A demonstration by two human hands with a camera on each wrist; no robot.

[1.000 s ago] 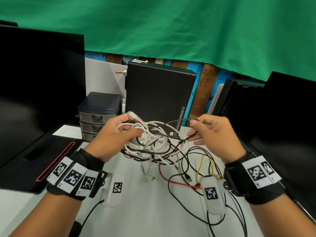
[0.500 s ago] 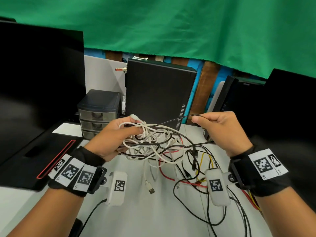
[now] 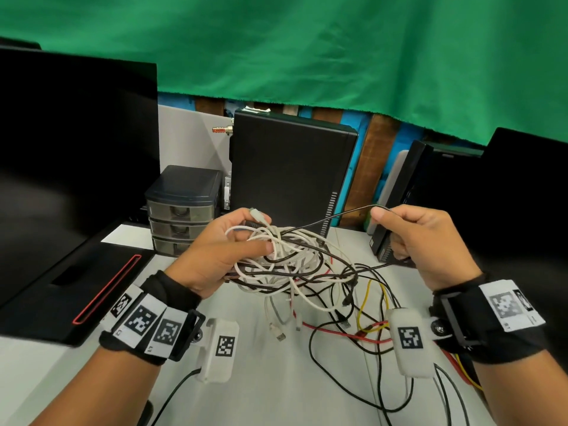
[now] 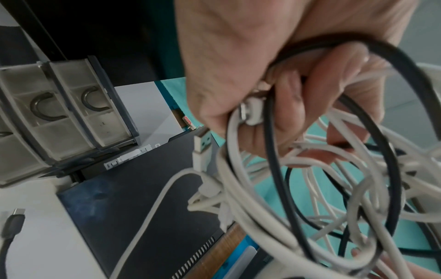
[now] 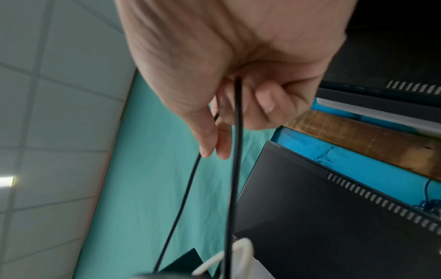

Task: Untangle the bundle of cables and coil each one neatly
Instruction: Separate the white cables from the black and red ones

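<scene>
The right hand [image 3: 430, 244] has drawn its thin black cable [image 3: 332, 217] up and out to the right, so the strand now runs taut from the bundle of cables [image 3: 285, 256]; a moment ago it hung slacker and closer in. Thumb and forefinger pinch it, the other fingers curled. The left hand [image 3: 221, 253] stays clenched round the white loops, holding the bundle above the table [image 3: 276, 392]. Judgement: one cable is being teased free; nothing is coiled yet.
</scene>
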